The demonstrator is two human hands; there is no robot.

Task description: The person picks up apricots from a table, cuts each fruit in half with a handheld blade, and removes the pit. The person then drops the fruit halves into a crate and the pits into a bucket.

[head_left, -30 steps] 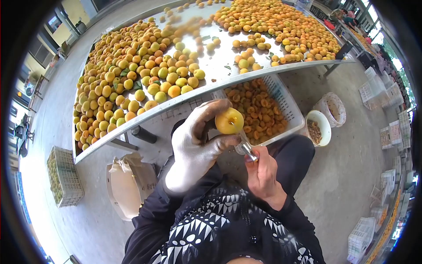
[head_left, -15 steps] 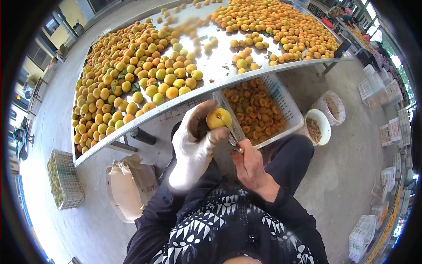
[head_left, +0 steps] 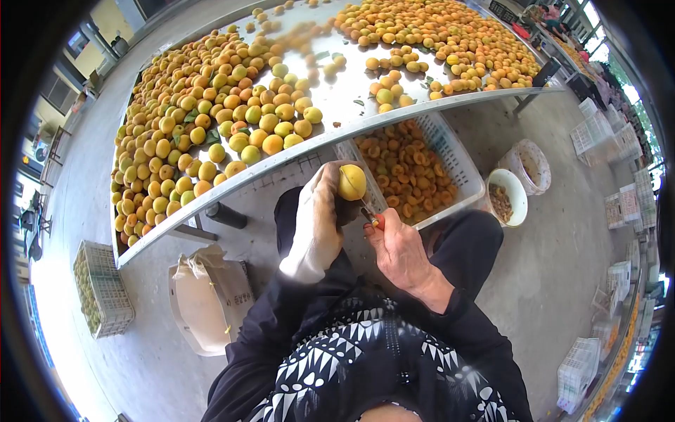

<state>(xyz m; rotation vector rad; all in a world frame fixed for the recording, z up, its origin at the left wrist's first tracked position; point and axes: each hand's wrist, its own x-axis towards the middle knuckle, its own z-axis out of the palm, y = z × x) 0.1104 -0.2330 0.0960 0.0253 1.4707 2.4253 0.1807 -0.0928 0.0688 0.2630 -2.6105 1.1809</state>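
Note:
My left hand (head_left: 318, 219), in a white glove, is wrapped round a yellow apricot (head_left: 352, 183) above my lap. A cut line runs down the fruit's side. Bare and closed, my right hand (head_left: 404, 254) grips a small knife (head_left: 370, 215) with an orange-red handle, its blade reaching up to the underside of the apricot. Just beyond both hands stands a white crate (head_left: 460, 162) under the table edge, filled with halved apricots (head_left: 408, 169) without stones.
A metal-topped table (head_left: 365, 70) carries heaps of whole apricots (head_left: 232, 98). At right on the floor are a white bucket (head_left: 519, 200) with stones in it and a second bucket (head_left: 531, 151). To the left stand a paper bag (head_left: 200, 302) and a fruit-filled crate (head_left: 105, 288).
The apricot has been turned in my left hand, so its cut now faces sideways. My right hand has shifted slightly right and down, with the knife lower on the fruit.

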